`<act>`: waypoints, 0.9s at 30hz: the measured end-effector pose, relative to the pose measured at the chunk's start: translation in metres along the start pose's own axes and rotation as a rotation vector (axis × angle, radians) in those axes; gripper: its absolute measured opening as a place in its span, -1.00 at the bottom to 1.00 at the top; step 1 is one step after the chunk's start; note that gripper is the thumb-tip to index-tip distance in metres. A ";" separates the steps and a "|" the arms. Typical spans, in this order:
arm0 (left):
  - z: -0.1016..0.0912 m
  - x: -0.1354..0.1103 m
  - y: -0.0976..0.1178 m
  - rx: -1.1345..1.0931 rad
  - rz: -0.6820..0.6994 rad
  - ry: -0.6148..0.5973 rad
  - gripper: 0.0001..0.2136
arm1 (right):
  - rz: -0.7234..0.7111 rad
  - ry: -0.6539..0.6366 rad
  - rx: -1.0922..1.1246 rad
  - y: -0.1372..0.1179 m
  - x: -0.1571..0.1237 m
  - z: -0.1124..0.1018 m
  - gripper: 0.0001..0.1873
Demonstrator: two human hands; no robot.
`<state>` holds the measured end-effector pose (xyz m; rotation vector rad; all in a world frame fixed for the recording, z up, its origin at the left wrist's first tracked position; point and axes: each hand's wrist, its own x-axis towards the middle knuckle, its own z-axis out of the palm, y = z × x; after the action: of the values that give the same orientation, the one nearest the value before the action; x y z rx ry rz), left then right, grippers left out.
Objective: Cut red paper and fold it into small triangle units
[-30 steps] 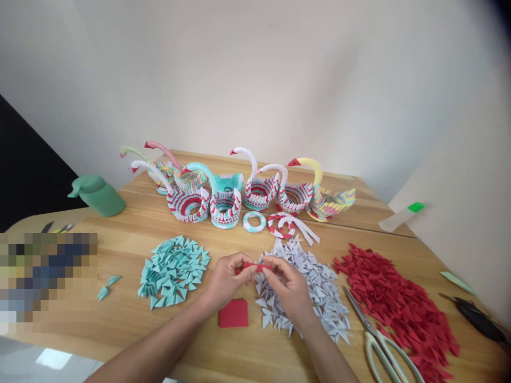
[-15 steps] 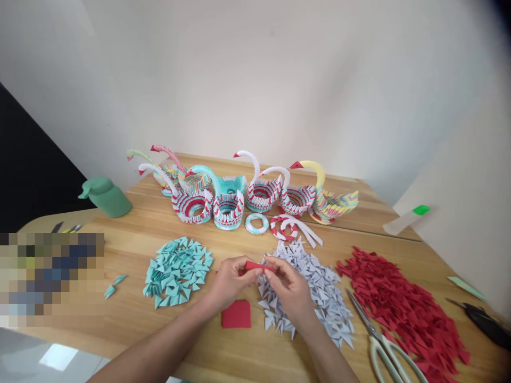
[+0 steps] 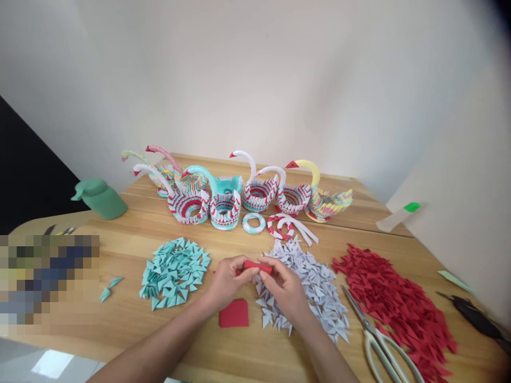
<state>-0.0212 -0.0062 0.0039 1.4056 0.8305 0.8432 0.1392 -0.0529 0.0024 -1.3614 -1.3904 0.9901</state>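
Note:
Both of my hands pinch a small folded red paper strip [image 3: 257,266] just above the wooden table [image 3: 120,319]. My left hand [image 3: 229,282] grips its left end and my right hand [image 3: 285,287] its right end, fingers closed. A flat stack of red paper [image 3: 233,314] lies on the table under my left wrist. A pile of white folded triangles [image 3: 315,282] spreads beneath my right hand. A pile of teal triangles [image 3: 173,271] lies to the left of my hands, and a big pile of red triangles [image 3: 395,303] to the right.
Several paper swans [image 3: 223,191] line the back of the table, with two small paper rings [image 3: 254,223] before them. Scissors [image 3: 379,340] lie between the white and red piles. A green dispenser [image 3: 99,198] stands at left, a dark tool [image 3: 475,316] at far right.
The hands stay in place over the white pile, working the red strip slightly between the fingers. The view has shifted a little.

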 end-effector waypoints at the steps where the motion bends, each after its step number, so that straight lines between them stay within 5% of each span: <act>1: 0.000 0.000 0.001 -0.004 0.004 -0.002 -0.78 | 0.000 0.017 -0.012 0.001 0.000 0.000 -0.69; 21: -0.005 0.004 0.008 -0.117 -0.054 0.131 -0.73 | -0.044 0.099 0.059 0.000 0.001 0.001 -0.66; 27: -0.001 0.004 0.002 -0.134 -0.101 0.055 -0.69 | -0.029 0.096 0.068 0.003 0.001 0.005 -0.65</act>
<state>-0.0207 -0.0024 0.0060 1.2179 0.8639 0.8473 0.1355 -0.0511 -0.0019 -1.3179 -1.2905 0.9329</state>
